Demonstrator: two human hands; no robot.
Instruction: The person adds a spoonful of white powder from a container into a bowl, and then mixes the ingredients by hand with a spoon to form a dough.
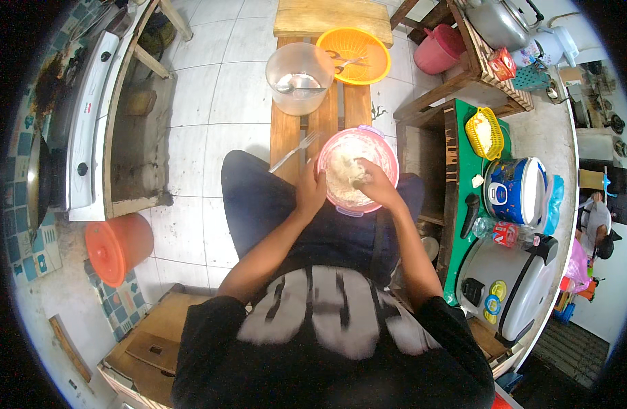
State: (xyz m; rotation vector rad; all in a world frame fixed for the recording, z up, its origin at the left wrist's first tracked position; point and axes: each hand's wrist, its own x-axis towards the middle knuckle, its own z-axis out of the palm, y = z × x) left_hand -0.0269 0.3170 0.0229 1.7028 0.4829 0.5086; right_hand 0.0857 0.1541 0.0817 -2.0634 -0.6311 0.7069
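Observation:
A pink bowl (396,163) with purple side handles sits at the near end of the wooden bench, by my lap. Pale floury dough (344,167) lies inside it, and flour coats its inner wall. My left hand (310,189) grips the bowl's left rim, thumb upward. From the right, my right hand (377,185) reaches over the rim with its fingers closed into the dough; the fingertips are partly hidden by it. A fork (294,151) rests on the bench to the left of the bowl.
Farther along the wooden bench (280,136) stand a clear plastic tub (286,65) holding a spoon and an orange basket (375,58) with scissors. A stove (88,129) is at left. On the right counter are a rice cooker (514,192) and a yellow basket (471,129).

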